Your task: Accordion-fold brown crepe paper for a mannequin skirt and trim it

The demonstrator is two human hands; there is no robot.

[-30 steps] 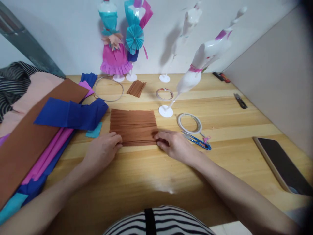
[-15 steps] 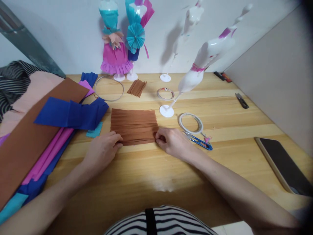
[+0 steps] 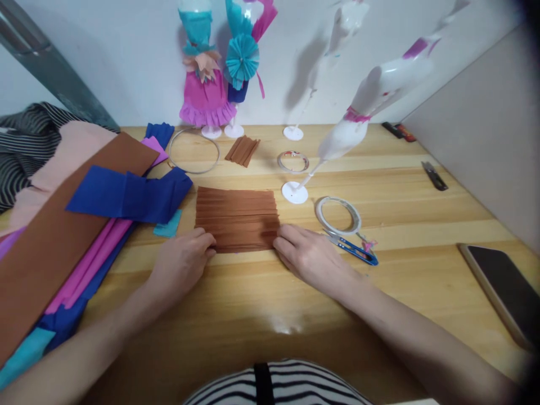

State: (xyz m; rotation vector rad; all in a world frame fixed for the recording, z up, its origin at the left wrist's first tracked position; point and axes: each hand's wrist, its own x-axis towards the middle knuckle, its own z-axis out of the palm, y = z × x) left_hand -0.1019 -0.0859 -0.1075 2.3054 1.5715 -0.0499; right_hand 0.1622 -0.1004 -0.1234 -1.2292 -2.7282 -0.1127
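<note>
The left hand (image 3: pixel 181 261) lies knuckles up on the wooden table (image 3: pixel 261 298), its fingers drawn together and nipping the near left corner of the pleated brown paper (image 3: pixel 236 216). The right hand (image 3: pixel 310 256) mirrors it, fingers bunched narrow on the near right corner. The paper lies flat between the 2 hands and stretches away from them, its folds running left to right and its far edge well beyond the fingertips.

Just right of the right hand lie blue snips (image 3: pixel 356 253), with a white tape ring (image 3: pixel 338 214) just behind them. The round base of a white mannequin stand (image 3: pixel 294 192) sits near the paper's far right corner. Left of the left hand, a teal scrap (image 3: pixel 169 225) lies near the paper's left edge, and beyond it dark blue crepe paper (image 3: pixel 130 194) rests over a long brown sheet (image 3: pixel 54 236). Farther back lie a small folded brown piece (image 3: pixel 242 151), a wire ring (image 3: pixel 194 151) and a smaller tape ring (image 3: pixel 292 162). 2 dressed figures (image 3: pixel 206 95) stand against the wall. A phone (image 3: pixel 502 289) lies far right.
</note>
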